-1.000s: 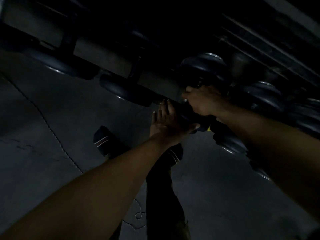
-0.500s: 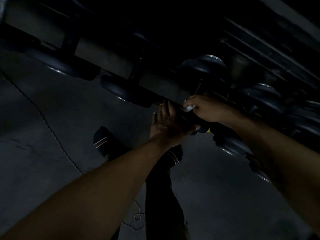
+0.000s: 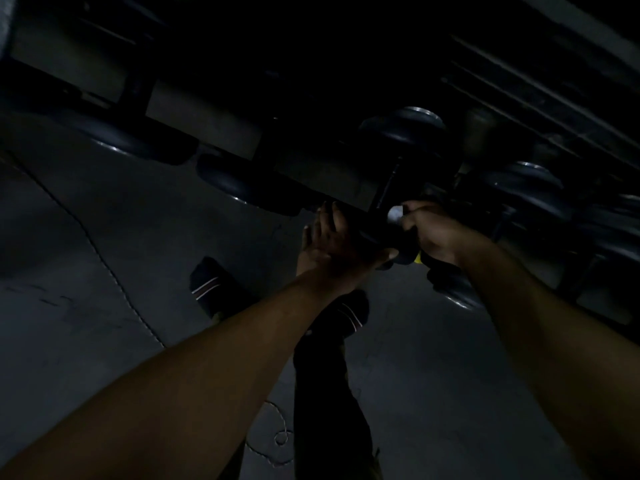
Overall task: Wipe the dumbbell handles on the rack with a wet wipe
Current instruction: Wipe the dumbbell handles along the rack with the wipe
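The scene is very dark. A black dumbbell lies on the low rack (image 3: 214, 133), its far head (image 3: 405, 128) up and its thin handle (image 3: 389, 187) running down toward me. My right hand (image 3: 433, 233) is closed around a white wet wipe (image 3: 394, 213) at the near end of that handle. My left hand (image 3: 337, 242) rests flat, fingers spread, against the near head (image 3: 384, 240) of the same dumbbell, steadying it. Part of that head is hidden behind both hands.
More dark dumbbell heads line the rack: two to the left (image 3: 131, 143), (image 3: 249, 188) and several to the right (image 3: 526, 181). My feet in dark striped socks (image 3: 211, 285) stand on the grey floor (image 3: 104, 306). A thin cord (image 3: 280, 438) lies on the floor.
My right hand has slid down the handle toward me, and the white wipe now shows at its fingertips. My left hand has stayed against the dumbbell head.
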A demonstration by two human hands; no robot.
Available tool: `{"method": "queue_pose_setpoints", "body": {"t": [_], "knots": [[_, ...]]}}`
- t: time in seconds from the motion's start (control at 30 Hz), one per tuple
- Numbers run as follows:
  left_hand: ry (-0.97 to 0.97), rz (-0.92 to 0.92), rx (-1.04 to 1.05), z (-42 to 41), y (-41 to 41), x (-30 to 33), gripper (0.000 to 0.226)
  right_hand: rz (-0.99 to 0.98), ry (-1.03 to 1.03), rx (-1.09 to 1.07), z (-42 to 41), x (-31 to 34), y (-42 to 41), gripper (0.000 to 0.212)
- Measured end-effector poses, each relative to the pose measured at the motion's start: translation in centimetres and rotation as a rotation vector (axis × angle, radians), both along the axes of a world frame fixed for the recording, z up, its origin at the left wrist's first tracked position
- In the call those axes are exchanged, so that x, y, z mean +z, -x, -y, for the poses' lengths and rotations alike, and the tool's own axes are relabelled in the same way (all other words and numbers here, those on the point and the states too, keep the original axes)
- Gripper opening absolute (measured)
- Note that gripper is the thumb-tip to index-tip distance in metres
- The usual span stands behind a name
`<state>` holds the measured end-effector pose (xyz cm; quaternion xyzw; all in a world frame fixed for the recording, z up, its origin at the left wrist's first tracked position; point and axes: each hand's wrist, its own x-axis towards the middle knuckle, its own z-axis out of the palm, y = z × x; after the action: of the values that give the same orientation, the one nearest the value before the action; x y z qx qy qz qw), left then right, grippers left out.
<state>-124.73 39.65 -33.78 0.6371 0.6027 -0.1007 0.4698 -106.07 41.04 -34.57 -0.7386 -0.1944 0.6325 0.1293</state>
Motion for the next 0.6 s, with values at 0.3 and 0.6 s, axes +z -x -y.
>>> {"method": "queue_pose_setpoints", "body": {"t": [0.3, 0.6], "knots": [[-0.013, 0.012, -0.005, 0.4, 0.1, -0.7, 0.13, -0.118, -0.065, -0.239, -2.0, -4.0, -0.9, 0.065], [0.036, 0.091, -0.072, 0.4, 0.4, -1.1, 0.107, 0.035, -0.161, -0.651, -0.7, -1.8, 2.0, 0.017]]}}
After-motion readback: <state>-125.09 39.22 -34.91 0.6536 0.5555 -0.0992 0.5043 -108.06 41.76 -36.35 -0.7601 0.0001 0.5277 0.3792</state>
